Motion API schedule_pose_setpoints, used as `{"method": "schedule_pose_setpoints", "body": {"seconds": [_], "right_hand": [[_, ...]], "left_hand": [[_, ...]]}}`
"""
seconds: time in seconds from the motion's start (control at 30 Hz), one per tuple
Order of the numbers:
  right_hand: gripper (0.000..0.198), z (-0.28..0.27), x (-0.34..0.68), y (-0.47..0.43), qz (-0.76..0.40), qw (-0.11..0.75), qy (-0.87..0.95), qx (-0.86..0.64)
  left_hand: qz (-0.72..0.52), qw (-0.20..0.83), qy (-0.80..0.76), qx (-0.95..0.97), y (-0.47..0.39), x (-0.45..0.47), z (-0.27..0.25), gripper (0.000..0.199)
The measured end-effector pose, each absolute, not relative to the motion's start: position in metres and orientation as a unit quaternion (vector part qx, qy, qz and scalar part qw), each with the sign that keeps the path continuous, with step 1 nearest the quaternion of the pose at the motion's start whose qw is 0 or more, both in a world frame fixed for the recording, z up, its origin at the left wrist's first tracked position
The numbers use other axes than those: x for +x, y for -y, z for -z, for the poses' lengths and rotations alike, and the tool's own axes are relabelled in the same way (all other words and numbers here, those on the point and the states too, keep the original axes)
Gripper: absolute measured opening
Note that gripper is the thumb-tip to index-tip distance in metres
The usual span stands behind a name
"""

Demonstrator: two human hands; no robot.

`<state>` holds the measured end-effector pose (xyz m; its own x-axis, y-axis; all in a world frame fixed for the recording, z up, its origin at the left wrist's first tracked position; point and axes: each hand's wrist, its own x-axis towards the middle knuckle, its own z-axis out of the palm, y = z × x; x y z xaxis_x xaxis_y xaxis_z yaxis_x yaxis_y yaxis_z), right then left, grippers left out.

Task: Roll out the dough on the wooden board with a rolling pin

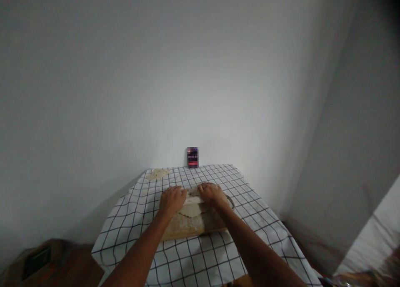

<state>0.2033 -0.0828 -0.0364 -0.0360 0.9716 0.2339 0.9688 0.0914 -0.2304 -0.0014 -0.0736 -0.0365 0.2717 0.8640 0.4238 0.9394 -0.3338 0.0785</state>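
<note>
A wooden board (pixel 184 230) lies on the checked tablecloth, with a flat sheet of pale dough (pixel 193 211) on it. Across the dough runs a pale rolling pin (pixel 193 200), its middle showing between my hands. My left hand (pixel 173 198) is closed over the pin's left part, fingers curled down on the far side. Over the right part my right hand (pixel 212 193) is closed in the same way. Both ends of the pin are hidden by my hands. Just right of my right hand, the curved rim (pixel 231 201) of something pokes out past the board.
A white tablecloth with dark lines (pixel 200 253) covers the table. Another flat piece of dough (pixel 158 174) lies at the far left corner. Against the white wall (pixel 193 91) stands a small dark blurred panel (pixel 192 157). A brown box (pixel 39 260) sits low at left.
</note>
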Motion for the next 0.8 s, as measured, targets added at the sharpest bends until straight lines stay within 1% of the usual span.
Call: {"method": "schedule_pose_setpoints", "body": {"seconds": [0.13,0.23,0.33,0.5,0.6,0.7,0.8], "right_hand": [[0.050,0.035,0.202,0.073,-0.024,0.170,0.703,-0.690],[0.046,0.034,0.200,0.063,-0.043,0.163,0.692,-0.702],[0.043,0.034,0.198,0.053,-0.044,0.163,0.672,-0.721],[0.046,0.037,0.197,0.037,-0.034,0.158,0.651,-0.742],[0.042,0.040,0.197,0.031,-0.020,0.118,0.658,-0.743],[0.035,0.042,0.197,0.029,-0.002,0.058,0.698,-0.714],[0.033,0.045,0.198,0.032,0.031,0.022,0.725,-0.688]], "left_hand": [[0.168,0.064,0.596,-0.783,0.059,0.001,0.030,0.038],[0.145,0.035,0.619,-0.771,0.046,0.002,0.025,0.041],[0.132,0.005,0.629,-0.766,0.035,0.001,0.021,0.046],[0.121,-0.041,0.617,-0.776,0.023,-0.002,0.019,0.052],[0.125,-0.062,0.599,-0.788,0.020,-0.004,0.019,0.054],[0.132,-0.080,0.586,-0.795,0.020,-0.007,0.022,0.056],[0.135,-0.100,0.585,-0.793,0.022,-0.010,0.025,0.062]]}}
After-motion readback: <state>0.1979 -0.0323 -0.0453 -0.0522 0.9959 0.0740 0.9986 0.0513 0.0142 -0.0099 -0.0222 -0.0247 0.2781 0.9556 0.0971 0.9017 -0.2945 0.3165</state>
